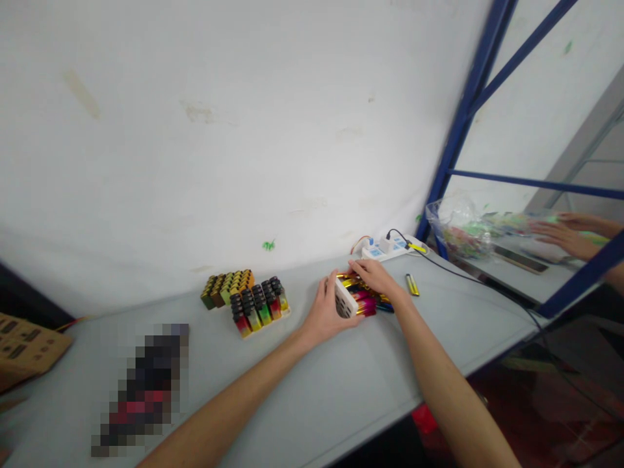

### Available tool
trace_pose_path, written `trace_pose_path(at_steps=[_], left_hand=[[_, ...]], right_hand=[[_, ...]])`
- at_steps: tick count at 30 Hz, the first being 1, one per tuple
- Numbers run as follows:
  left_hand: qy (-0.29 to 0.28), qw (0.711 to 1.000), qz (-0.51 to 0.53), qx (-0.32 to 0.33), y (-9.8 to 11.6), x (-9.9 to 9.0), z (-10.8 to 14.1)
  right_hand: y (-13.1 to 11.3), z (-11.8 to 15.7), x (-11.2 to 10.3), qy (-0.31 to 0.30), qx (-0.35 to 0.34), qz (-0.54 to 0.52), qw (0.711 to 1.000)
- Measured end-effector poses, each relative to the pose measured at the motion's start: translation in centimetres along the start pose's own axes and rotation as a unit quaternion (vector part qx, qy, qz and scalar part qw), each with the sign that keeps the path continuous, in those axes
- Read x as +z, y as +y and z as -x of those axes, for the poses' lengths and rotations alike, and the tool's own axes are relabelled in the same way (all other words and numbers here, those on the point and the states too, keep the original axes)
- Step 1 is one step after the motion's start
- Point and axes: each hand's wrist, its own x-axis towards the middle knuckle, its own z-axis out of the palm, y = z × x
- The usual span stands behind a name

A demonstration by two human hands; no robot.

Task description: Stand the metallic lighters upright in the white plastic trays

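Note:
My left hand (324,312) is wrapped round a white plastic tray (345,301) with rows of holes, standing tipped on its side. Shiny metallic lighters (365,303) in gold, pink and blue lie against the tray's far side, partly hidden by it. My right hand (375,276) reaches over them, fingers closed at the gold ones near the tray's top edge; the fingertips are partly hidden. Left of my hands stands a tray of coloured see-through lighters (260,309) with black tops. Behind it is a block of gold and green lighters (227,288).
A power strip (385,247) with a plug and black cable lies by the wall, near a single yellow lighter (412,285). A cardboard box (29,351) and a blurred-out item (146,390) are at left. Beyond the blue frame (458,130), another person's hands (565,234) touch a plastic bag (463,227).

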Motion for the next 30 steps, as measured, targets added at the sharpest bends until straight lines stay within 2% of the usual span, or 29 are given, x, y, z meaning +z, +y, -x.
trace_pose_path(at_steps=[5, 11, 18, 20, 22, 24, 27, 28, 30], left_hand=[[0.000, 1.000, 0.004, -0.004, 0.1, 0.0, 0.0], [-0.002, 1.000, 0.006, -0.004, 0.4, -0.1, 0.0], [-0.012, 0.999, 0.035, -0.025, 0.0, -0.1, -0.1], [-0.012, 0.999, 0.045, -0.028, 0.4, -0.5, -0.3], [-0.011, 0.999, 0.041, -0.029, 1.7, -1.3, 0.1], [-0.012, 0.999, 0.014, -0.029, 4.1, -2.8, 1.7], [-0.028, 0.999, 0.018, -0.008, 9.1, -5.1, 7.0], [-0.061, 0.997, 0.040, -0.007, 10.7, -5.6, 9.4], [-0.190, 0.972, 0.136, -0.029, 13.5, -5.7, 14.2]], right_hand=[[-0.8, -0.1, 0.4, 0.001, -0.023, 0.020, 1.000], [-1.7, -0.2, 1.5, -0.040, -0.060, 0.047, 0.996], [-2.0, -0.2, 1.7, -0.048, -0.066, 0.068, 0.994], [-1.9, -0.2, 1.6, -0.045, -0.063, 0.067, 0.995], [-1.8, -0.2, 1.4, -0.037, -0.059, 0.064, 0.996], [-1.6, -0.3, 1.1, -0.028, -0.053, 0.060, 0.996], [-1.6, -0.7, 0.6, -0.012, -0.045, 0.054, 0.997], [-1.7, -0.8, 0.5, -0.008, -0.043, 0.052, 0.998], [-2.2, -1.3, 0.3, -0.002, -0.043, 0.047, 0.998]])
